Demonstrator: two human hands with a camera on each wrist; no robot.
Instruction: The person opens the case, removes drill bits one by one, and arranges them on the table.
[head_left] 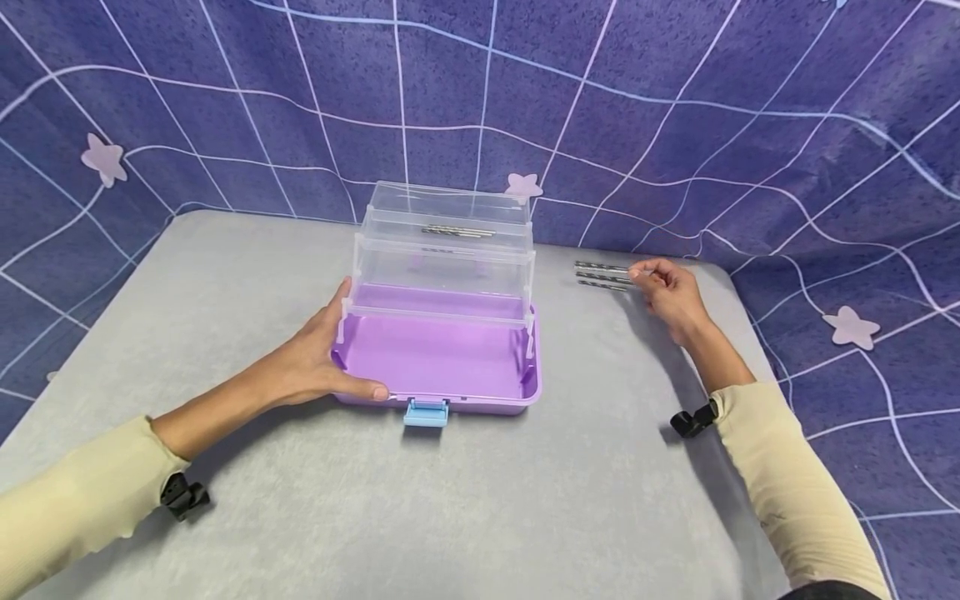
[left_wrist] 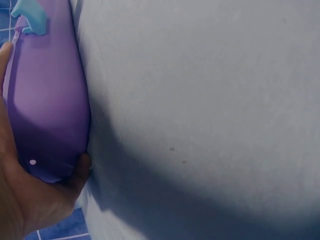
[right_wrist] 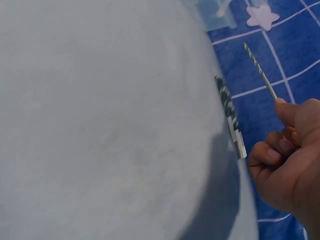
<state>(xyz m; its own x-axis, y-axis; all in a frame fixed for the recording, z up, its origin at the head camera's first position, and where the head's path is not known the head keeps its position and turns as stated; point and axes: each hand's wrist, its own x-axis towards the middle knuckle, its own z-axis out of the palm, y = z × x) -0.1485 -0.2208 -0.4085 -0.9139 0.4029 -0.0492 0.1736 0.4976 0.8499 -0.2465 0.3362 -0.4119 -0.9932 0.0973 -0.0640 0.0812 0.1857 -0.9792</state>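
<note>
A purple toolbox [head_left: 442,358] stands unlatched and raised on the grey table, its clear tiered trays [head_left: 480,308] lifted over the back half. My left hand [head_left: 307,362] grips its left end, thumb along the front rim and fingers round the side. Several drill bits [head_left: 457,232] lie in an upper clear tray. To the right of the box, my right hand [head_left: 671,300] pinches a slim silver drill bit [right_wrist: 260,70] between thumb and fingers, lifted off the table. Thicker dark-fluted drill bits [right_wrist: 229,107] lie on the table close below that hand.
A light-blue latch [head_left: 426,413] hangs folded down at the box's front. The grey tabletop [head_left: 480,500] reaches toward me. Purple-blue cloth [head_left: 450,92] with a line grid and pale stars rises behind and beside the table. Both wrists carry small black mounts [head_left: 693,419].
</note>
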